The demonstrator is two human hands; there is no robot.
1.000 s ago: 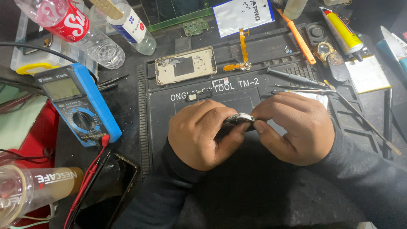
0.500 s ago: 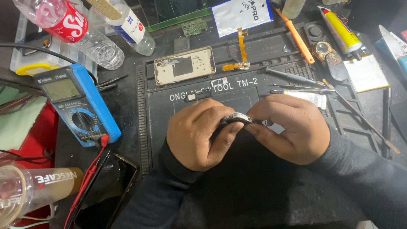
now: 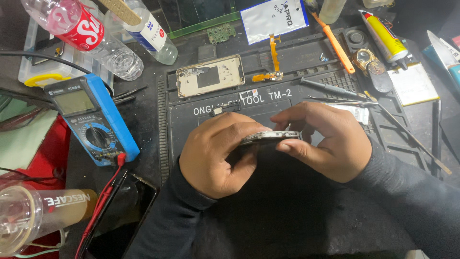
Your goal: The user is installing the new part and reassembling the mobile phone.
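Note:
Both my hands hold a thin phone body (image 3: pixel 268 137) edge-on over a black work mat (image 3: pixel 297 216). My left hand (image 3: pixel 218 156) wraps its left end from below and behind. My right hand (image 3: pixel 326 141) pinches its right end, thumb under and fingers curled over the top. Most of the phone is hidden by my fingers. A gold phone frame plate (image 3: pixel 210 76) lies on the mat farther back, beside an orange flex cable (image 3: pixel 273 60).
A blue multimeter (image 3: pixel 93 122) with red and black leads sits at left, plastic bottles (image 3: pixel 91 36) behind it, a clear cup (image 3: pixel 33 218) at lower left. A dark phone (image 3: pixel 122 216) lies near my left sleeve. Screwdriver, tweezers (image 3: pixel 335 96), glue tube (image 3: pixel 385 36) and an orange tool lie at right.
My hands have kept their grip on the phone body and shifted only slightly; the phone now sits more level between them.

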